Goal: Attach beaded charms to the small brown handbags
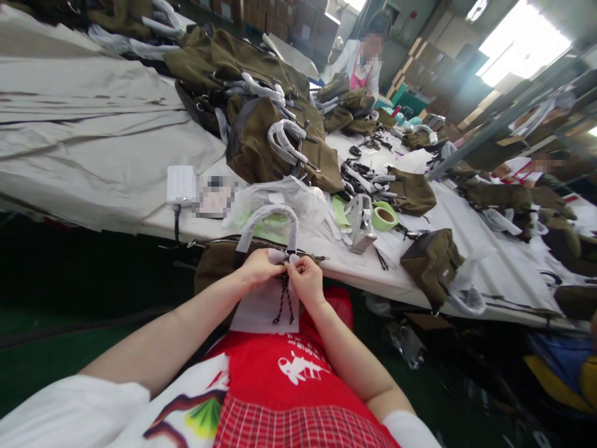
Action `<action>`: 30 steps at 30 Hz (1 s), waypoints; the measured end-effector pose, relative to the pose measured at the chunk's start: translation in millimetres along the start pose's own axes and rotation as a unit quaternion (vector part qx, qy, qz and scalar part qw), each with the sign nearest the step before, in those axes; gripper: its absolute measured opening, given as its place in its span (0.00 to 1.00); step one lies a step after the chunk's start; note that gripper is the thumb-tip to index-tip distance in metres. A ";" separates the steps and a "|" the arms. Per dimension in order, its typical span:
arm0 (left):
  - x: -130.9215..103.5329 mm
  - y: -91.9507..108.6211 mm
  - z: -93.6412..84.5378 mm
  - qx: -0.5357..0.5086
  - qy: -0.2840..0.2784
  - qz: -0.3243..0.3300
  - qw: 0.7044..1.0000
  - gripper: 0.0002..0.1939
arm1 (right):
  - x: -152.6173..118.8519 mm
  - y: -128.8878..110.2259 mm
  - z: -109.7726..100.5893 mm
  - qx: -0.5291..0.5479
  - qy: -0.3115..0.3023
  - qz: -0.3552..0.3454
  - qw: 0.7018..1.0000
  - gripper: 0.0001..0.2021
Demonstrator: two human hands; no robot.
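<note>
My left hand and my right hand meet in front of my apron, fingertips pinched together at the top of a thin black-and-white cord. Two knotted ends of the cord dangle below the fingers, over a pale translucent sheet. Behind the hands rises a bag handle wrapped in white film. It belongs to an olive-brown bag at the table's edge, with its zipper visible along the top. Exactly how the cord is fastened is hidden by my fingers.
On the white-covered table lie a white power bank, a tape dispenser, a green tape roll and crumpled plastic film. Olive bags are heaped farther back. Another bag overhangs the edge. Co-workers stand beyond.
</note>
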State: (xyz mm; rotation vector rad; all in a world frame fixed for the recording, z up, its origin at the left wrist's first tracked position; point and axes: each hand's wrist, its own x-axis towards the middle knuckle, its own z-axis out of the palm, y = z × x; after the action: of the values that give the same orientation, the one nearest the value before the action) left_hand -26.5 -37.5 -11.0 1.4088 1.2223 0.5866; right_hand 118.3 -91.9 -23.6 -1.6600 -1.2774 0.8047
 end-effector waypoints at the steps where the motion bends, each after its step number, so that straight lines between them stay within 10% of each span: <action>1: 0.3 -2.2 1.7 0.013 0.011 0.003 1.000 0.16 | -0.5 1.9 2.9 -0.015 -0.004 -0.003 1.000 0.15; 19: -7.0 -4.7 1.9 0.096 0.039 0.046 0.994 0.18 | -4.2 17.3 6.3 0.174 -0.111 0.099 0.974 0.16; 26: -2.3 -0.8 -7.6 -0.065 -0.029 0.004 0.997 0.17 | -5.1 16.3 -4.3 0.085 -0.033 0.086 0.992 0.18; 30: -3.2 3.9 -15.1 -0.137 -0.069 -0.022 0.988 0.24 | 2.0 15.9 6.4 0.075 -0.087 0.081 0.990 0.21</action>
State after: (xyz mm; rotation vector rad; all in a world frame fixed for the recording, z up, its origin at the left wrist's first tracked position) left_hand -39.5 -33.6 -2.7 1.1683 1.0184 0.5914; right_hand 119.6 -89.9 -40.7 -1.6154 -1.1761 1.1371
